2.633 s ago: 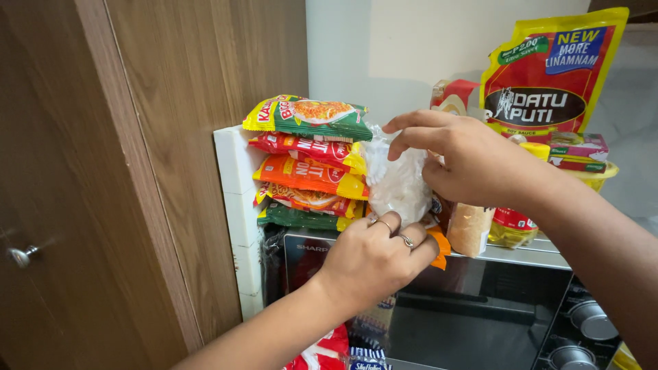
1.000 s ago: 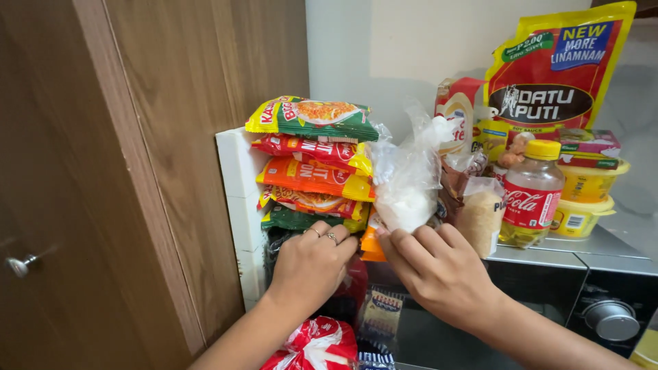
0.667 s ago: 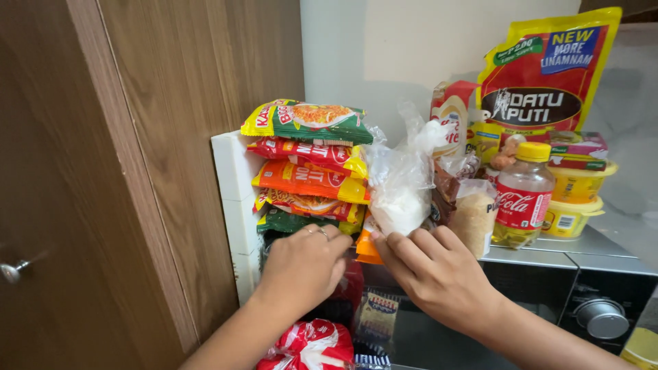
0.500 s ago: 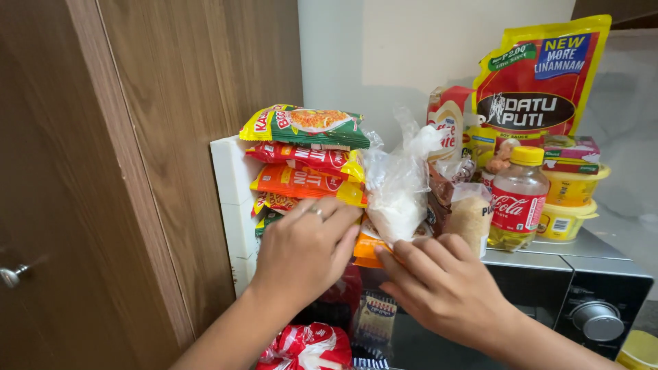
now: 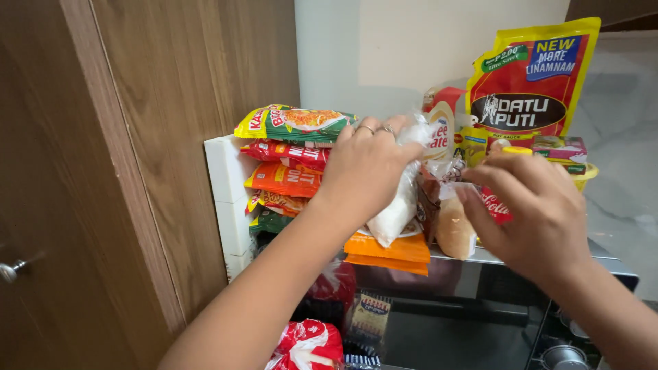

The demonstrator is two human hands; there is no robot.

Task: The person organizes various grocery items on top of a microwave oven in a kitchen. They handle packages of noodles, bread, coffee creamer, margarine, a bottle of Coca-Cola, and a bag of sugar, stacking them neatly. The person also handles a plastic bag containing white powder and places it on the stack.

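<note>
In left grip [image 5: 367, 171], upright clear bag [image 5: 397, 212]

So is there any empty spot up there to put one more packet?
Hardly. The microwave top is packed: noodle packs stacked left, a white bag under the left hand, a tan bag by the right hand, and a big red pouch behind. Only a thin bare strip shows at the right front edge.

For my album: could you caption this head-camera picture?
Left hand grips a clear bag of white powder beside stacked noodle packets; right hand hovers nearby.
</note>
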